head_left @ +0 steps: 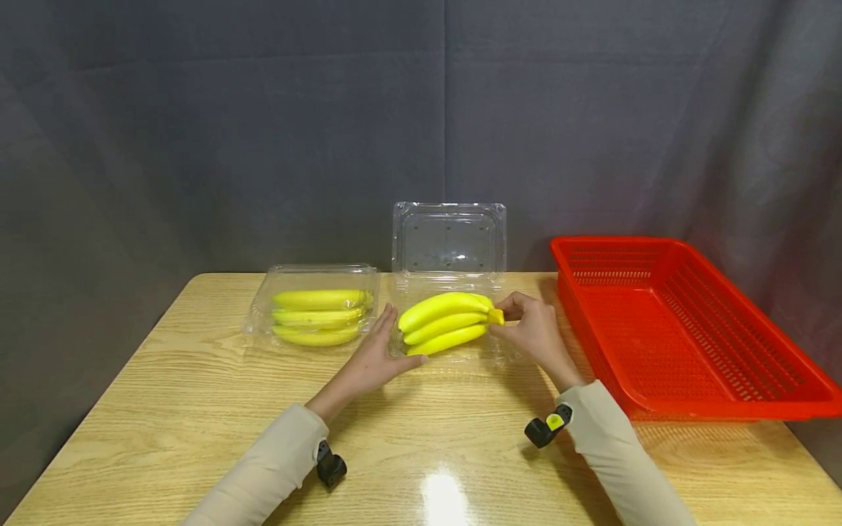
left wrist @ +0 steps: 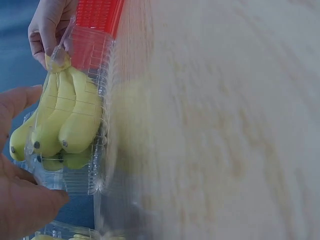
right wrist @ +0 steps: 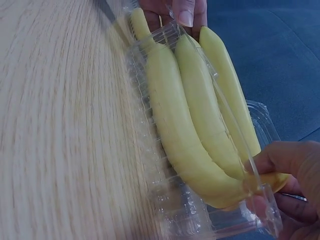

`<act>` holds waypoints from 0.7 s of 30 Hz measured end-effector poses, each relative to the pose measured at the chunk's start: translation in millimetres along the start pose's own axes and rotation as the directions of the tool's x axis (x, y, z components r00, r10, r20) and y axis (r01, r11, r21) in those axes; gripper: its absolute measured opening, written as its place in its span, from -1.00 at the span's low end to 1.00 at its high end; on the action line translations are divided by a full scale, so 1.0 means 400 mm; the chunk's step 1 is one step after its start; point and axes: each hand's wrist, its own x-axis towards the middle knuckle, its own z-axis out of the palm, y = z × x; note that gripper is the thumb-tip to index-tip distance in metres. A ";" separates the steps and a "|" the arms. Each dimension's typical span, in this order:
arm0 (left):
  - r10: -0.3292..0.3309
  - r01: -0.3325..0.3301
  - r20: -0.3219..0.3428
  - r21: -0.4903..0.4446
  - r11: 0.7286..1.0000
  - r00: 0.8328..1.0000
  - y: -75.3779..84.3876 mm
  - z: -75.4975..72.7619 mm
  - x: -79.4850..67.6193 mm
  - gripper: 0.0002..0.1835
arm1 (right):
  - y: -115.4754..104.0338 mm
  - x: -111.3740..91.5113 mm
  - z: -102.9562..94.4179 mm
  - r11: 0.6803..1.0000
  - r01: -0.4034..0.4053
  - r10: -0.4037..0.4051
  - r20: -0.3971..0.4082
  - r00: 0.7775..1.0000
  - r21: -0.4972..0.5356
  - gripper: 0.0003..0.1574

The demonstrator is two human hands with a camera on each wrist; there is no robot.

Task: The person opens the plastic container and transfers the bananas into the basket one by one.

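A bunch of yellow bananas (head_left: 447, 322) lies tilted in the base of a clear plastic clamshell box, its lid (head_left: 449, 237) standing up behind. My right hand (head_left: 536, 333) pinches the bunch's stem at the box's right end, as the right wrist view also shows at the stem (right wrist: 274, 181). Beside the banana tips is my left hand (head_left: 375, 360), thumb and fingers spread around the box's left end. Through the clear wall (left wrist: 102, 65), the left wrist view shows the bananas (left wrist: 75, 117). Whether the left fingertips touch the box I cannot tell.
Left of the hands, a closed clear box (head_left: 263, 299) holds more bananas (head_left: 318, 318). A red plastic basket (head_left: 595, 351) with perforated walls stands at the right of the wooden table (head_left: 197, 409). A grey curtain (head_left: 296, 146) hangs behind the table.
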 end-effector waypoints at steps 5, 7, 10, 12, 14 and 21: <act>0.001 -0.001 0.012 0.010 1.000 1.000 -0.003 -0.002 0.001 0.10 | -0.005 -0.003 0.003 1.000 -0.005 0.005 -0.023 1.000 -0.008 -0.74; 0.000 -0.001 0.021 0.015 1.000 1.000 -0.004 -0.001 0.002 0.10 | -0.006 -0.004 0.003 1.000 -0.015 0.015 -0.033 0.999 -0.015 -0.74; 0.001 -0.002 0.036 0.024 1.000 0.999 -0.002 -0.002 0.001 0.11 | -0.007 -0.007 0.002 0.999 -0.027 0.025 -0.046 0.999 -0.024 -0.75; 0.001 -0.003 0.048 0.030 1.000 0.999 0.000 -0.004 0.000 0.11 | -0.008 -0.008 0.001 0.999 -0.030 0.029 -0.055 0.998 -0.027 -0.75; 0.004 -0.007 0.059 0.035 0.999 0.998 0.001 -0.005 -0.002 0.12 | -0.009 -0.010 0.000 0.999 -0.030 0.029 -0.064 0.998 -0.026 -0.74; 0.002 -0.006 0.092 0.043 0.999 0.996 -0.002 -0.009 -0.007 0.16 | -0.011 -0.018 -0.006 0.999 -0.037 0.034 -0.090 0.995 -0.025 -0.74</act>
